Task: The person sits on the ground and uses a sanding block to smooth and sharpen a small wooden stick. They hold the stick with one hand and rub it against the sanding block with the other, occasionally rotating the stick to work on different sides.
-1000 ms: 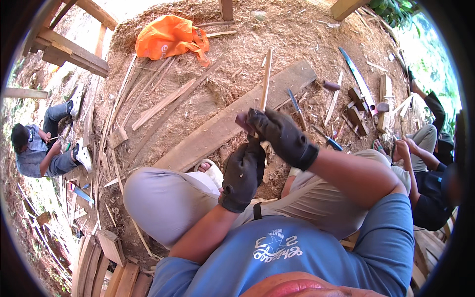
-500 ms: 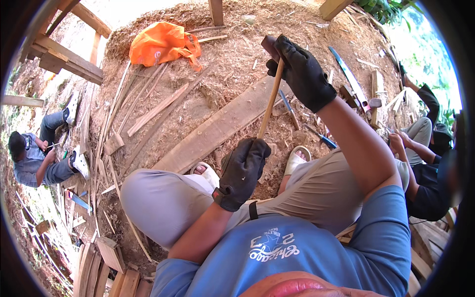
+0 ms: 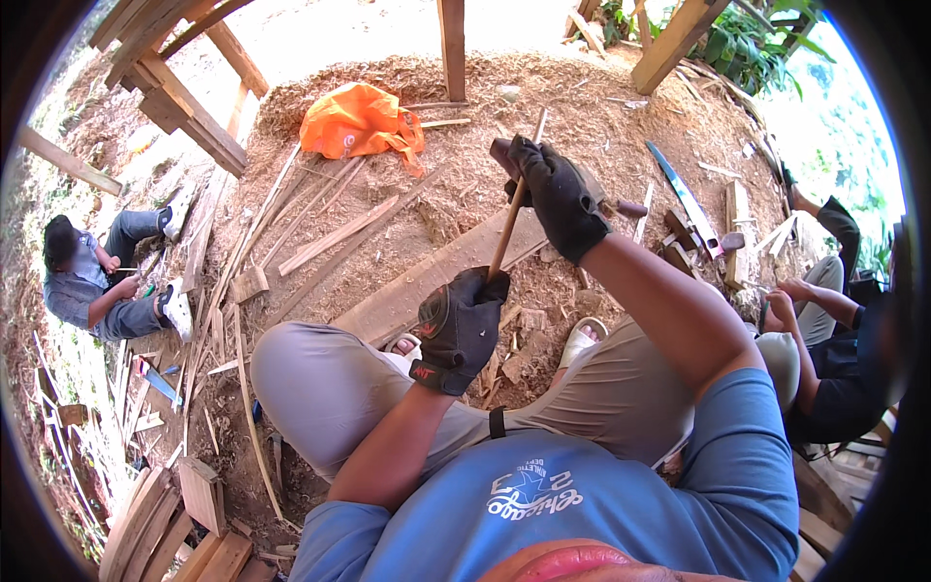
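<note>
Black work gloves cover both my hands. My left hand (image 3: 456, 330) is closed around the lower end of a slim, round wooden stick (image 3: 506, 228), above my left thigh. The stick slants up and away to the right, its far tip showing past my right hand (image 3: 558, 199). That hand is closed around the upper part of the stick, with a dark reddish-brown flat piece (image 3: 503, 155) pressed against it. This piece looks like folded sandpaper; the fingers hide part of it. Beneath the stick lies a wide wooden plank (image 3: 407, 276) on the shavings.
An orange bag (image 3: 354, 121) lies at the far side. A blue-bladed saw (image 3: 679, 184) and a wooden hand plane (image 3: 682, 233) lie to the right. Loose wood strips (image 3: 335, 233) cover the left. One person sits at left (image 3: 97, 276), another at right (image 3: 839, 349).
My right hand has slid down the stick toward my left hand, so the far tip now sticks out beyond it. The view has shifted, showing more of the far wooden posts.
</note>
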`<action>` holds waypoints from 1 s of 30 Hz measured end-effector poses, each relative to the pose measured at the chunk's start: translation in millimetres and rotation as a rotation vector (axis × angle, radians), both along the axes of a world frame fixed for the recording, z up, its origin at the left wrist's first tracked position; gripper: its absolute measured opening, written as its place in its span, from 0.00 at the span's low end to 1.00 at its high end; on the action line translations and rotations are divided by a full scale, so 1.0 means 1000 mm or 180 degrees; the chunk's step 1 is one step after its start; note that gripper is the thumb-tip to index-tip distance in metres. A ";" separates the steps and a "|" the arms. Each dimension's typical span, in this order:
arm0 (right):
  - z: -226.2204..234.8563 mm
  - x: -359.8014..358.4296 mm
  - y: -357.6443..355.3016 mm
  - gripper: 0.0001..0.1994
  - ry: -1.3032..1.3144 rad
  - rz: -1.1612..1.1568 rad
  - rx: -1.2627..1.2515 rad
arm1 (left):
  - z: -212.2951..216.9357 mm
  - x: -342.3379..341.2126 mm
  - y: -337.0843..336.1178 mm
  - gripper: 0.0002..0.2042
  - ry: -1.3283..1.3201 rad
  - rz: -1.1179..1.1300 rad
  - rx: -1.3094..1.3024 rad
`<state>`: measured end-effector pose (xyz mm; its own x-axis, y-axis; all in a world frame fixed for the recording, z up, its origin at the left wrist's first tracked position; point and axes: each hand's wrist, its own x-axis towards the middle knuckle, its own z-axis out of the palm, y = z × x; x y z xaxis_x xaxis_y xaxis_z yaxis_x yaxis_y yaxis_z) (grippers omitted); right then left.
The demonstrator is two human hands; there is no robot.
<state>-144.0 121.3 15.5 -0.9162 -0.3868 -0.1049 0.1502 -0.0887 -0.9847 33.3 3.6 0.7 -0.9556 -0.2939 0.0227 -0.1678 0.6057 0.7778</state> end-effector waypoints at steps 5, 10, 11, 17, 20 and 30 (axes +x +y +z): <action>0.022 0.041 -0.019 0.23 -0.0151 -0.0074 0.0097 | 0.005 0.026 -0.013 0.17 0.0657 0.0199 -0.1102; 0.020 0.074 -0.037 0.24 0.0224 0.0240 0.0418 | 0.000 0.043 -0.024 0.15 0.0824 0.0242 -0.1389; 0.026 0.074 -0.037 0.23 0.0286 0.0293 0.0412 | 0.005 0.046 -0.025 0.13 0.0920 0.0224 -0.1263; 0.085 0.037 0.002 0.31 0.0332 0.0459 -0.0625 | 0.091 0.074 -0.043 0.10 0.0467 -0.0471 -0.0651; 0.108 0.013 0.022 0.33 0.0760 0.0365 -0.0308 | 0.103 0.066 -0.082 0.13 0.0420 -0.1079 -0.0794; 0.064 -0.022 0.036 0.28 0.0501 0.0344 -0.0233 | 0.150 -0.045 -0.147 0.28 0.0199 -0.0965 -0.0885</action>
